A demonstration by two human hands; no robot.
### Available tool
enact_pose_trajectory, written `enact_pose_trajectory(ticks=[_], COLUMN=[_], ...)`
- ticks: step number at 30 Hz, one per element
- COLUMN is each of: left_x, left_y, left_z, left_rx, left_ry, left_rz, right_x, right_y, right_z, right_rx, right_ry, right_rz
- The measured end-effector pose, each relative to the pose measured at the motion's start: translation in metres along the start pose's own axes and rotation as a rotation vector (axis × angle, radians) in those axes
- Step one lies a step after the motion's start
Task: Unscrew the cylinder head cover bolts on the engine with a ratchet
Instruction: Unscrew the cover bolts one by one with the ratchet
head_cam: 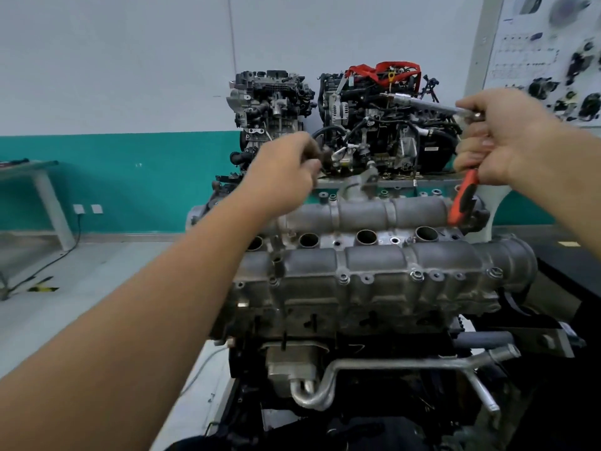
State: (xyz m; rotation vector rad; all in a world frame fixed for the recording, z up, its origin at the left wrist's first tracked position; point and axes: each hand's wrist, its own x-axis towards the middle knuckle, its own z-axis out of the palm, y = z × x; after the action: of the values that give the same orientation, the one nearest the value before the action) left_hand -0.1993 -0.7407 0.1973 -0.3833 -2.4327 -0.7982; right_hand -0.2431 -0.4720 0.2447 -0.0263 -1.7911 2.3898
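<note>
The grey cylinder head cover (374, 265) tops the engine in front of me, with several bolts along its near flange (417, 275) and its far edge (328, 198). My right hand (507, 148) is raised above the cover's far right end, shut on a ratchet (463, 196) whose orange handle hangs below my palm and whose metal shaft sticks out to the left above it. My left hand (286, 170) hovers blurred over the cover's far left part, its fingertips pinched on a small dark piece that I cannot make out clearly.
Two other engines (270, 105) (387, 122) stand on a bench behind. A display board with car parts (553, 60) hangs at the right. A grey table (32, 177) stands far left. Metal coolant pipes (390, 369) run across the engine's front below the cover.
</note>
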Motion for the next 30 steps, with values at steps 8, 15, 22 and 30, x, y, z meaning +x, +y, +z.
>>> enact_pose_trajectory(ticks=[8,15,22,30], left_x=[0.002,0.004,0.028,0.038], left_y=[-0.06,-0.069,-0.067,-0.069], left_z=[-0.009,-0.009,-0.01,-0.024], left_rx=[0.512,0.384,0.409,0.2], left_ry=[-0.126,-0.047,-0.115,-0.216], left_rz=[0.048,0.125,0.129,0.023], right_x=[0.004,0.003,0.004,-0.002], right_y=[0.017,0.033,0.035,0.023], right_z=[0.047,0.068,0.075,0.103], right_rx=[0.104,0.068,0.012,-0.494], right_ry=[-0.044,-0.05,-0.039,0.006], right_rz=[0.041,0.068,0.017,-0.416])
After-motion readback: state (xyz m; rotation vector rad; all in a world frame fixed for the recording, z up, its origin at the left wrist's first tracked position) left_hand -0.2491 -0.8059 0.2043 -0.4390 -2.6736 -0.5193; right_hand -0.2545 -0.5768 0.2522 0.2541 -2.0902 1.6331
